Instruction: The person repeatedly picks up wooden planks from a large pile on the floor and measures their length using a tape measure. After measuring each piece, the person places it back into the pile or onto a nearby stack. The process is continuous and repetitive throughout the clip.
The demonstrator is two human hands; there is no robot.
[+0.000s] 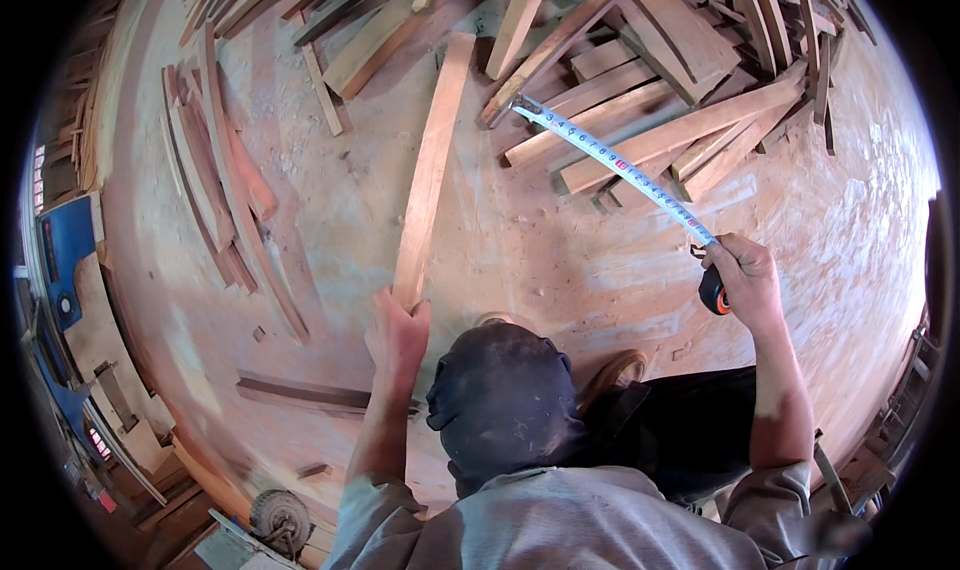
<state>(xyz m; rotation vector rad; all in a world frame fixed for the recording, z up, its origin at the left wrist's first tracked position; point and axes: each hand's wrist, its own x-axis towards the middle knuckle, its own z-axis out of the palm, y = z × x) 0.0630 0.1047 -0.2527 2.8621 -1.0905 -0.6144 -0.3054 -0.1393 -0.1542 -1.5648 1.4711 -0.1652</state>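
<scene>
My left hand [396, 328] is closed around the near end of a long, pale wooden strip [435, 165], which points away across the floor. On the right, my right hand [744, 273] grips a tape measure [714, 294] with a black and orange case. Its white blade [622, 167] stretches out toward the far left, bowing slightly. The metal hook at the blade's tip appears over a wooden piece [555, 50] at the edge of the pile; whether it touches the wood I cannot tell. The tape and the strip are apart.
A loose pile of cut wood [690, 135] covers the far right. Several curved strips [205, 165] lie at the left, and a dark piece [300, 392] rests nearer. A blue machine [66, 255] stands at the left edge. My shoe [618, 372] is on the floor [560, 260].
</scene>
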